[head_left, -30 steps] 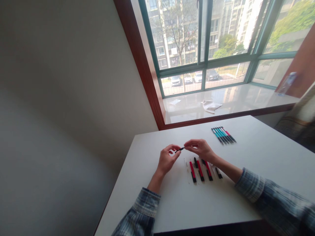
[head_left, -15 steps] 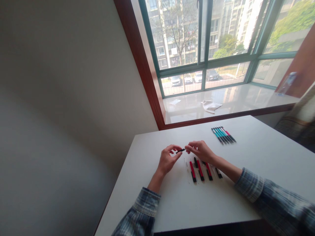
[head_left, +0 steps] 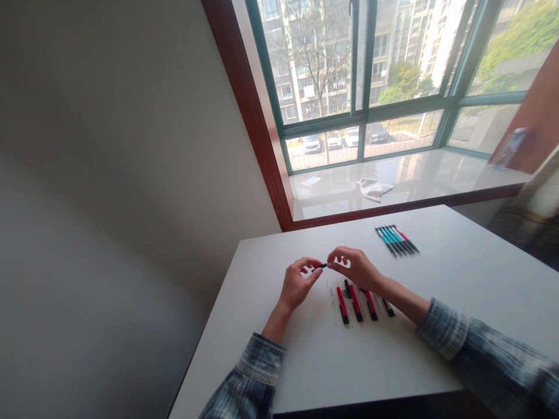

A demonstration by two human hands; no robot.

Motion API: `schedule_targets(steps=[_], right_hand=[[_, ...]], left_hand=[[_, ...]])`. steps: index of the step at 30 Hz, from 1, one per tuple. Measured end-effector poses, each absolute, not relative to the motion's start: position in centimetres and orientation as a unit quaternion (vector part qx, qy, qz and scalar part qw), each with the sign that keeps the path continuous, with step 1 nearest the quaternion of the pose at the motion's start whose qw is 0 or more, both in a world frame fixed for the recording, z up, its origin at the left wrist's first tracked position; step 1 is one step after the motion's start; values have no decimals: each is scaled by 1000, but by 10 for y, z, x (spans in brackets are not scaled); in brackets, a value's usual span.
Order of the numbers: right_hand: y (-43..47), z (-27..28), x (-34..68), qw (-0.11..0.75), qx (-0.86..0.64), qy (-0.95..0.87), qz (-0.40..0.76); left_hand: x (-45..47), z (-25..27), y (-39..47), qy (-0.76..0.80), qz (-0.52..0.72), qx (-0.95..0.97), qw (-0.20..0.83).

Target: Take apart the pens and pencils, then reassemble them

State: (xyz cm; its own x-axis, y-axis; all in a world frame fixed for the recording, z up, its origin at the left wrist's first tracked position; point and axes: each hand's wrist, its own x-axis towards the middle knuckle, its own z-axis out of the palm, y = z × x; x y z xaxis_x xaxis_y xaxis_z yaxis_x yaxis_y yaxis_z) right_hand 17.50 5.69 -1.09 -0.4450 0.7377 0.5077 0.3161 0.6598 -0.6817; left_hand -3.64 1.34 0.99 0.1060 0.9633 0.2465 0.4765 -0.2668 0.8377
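Note:
Between thumb and fingers, my left hand [head_left: 299, 281] pinches a small black pen part [head_left: 319, 267] above the white table [head_left: 305, 361]. At its right end, the thumb and forefinger of my right hand [head_left: 354, 267] close on the part's pale tip, which is too small to make out. Below my hands lie several red and black pen barrels [head_left: 355, 302] in a row, with thin clear and white pen pieces beside them. A short black piece [head_left: 347, 288] lies among the barrels. My right forearm passes close to the row's right end.
At the table's far side several assembled pens [head_left: 396, 240], mostly teal with one red, lie side by side. Behind the table, a cloth [head_left: 375, 189] and a clear bottle [head_left: 509, 150] are on the window sill. A wall [head_left: 131, 174] rises on the left.
My right hand has shifted very slightly left and up, its fingers closer to the end of the black part. My left hand stays in place.

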Motion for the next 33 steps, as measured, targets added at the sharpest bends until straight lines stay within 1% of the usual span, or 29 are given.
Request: schedule_targets(steps=[11, 18, 24, 29, 33], right_hand=[[56, -11, 174, 375, -350, -825, 240], [55, -13, 173, 353, -329, -840, 247], [48, -13, 168, 354, -312, -845, 251], [48, -13, 168, 353, -309, -847, 249], [47, -3, 173, 325, -317, -858, 239]], left_hand=[[-37, 9, 13, 517, 416, 688, 292], [-40, 5, 18, 501, 461, 644, 349], [-35, 6, 15, 469, 459, 643, 395], [-32, 10, 13, 480, 447, 653, 379], [-34, 8, 16, 490, 450, 643, 380]])
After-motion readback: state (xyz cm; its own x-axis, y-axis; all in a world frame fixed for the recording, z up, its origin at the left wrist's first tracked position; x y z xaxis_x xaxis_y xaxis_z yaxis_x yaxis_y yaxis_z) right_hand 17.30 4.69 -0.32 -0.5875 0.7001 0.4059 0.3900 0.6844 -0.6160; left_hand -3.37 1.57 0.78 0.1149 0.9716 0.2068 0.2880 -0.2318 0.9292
